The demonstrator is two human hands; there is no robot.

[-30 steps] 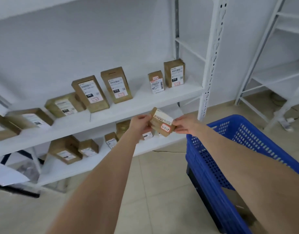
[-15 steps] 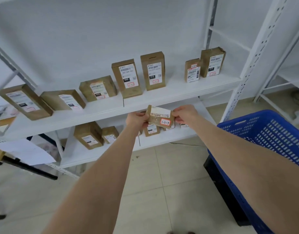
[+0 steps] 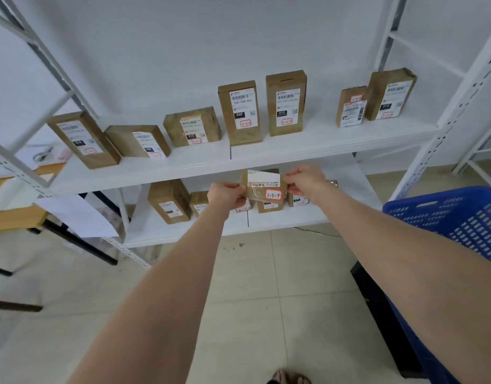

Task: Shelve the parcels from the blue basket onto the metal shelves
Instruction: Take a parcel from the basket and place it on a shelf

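- Left hand (image 3: 228, 195) and right hand (image 3: 305, 182) are pinching the parcel (image 3: 262, 186) by its ends — fingers curled.
- Parcel is hovering before the lower shelf's (image 3: 280, 221) front edge — basket (image 3: 460, 217) standing right.

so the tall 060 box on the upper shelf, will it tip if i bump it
Probably tips easily: the 060 box stands upright on its narrow end on the shelf. Likely stiff: its cardboard edges look square and uncrushed. Weight can't be judged.

The left hand (image 3: 225, 194) and right hand (image 3: 305, 181) levelled the tilted parcel (image 3: 263, 187) and carried it toward 12 o'clock, nearer the shelves (image 3: 294, 151); the basket (image 3: 446, 214) drifted toward 3 o'clock.
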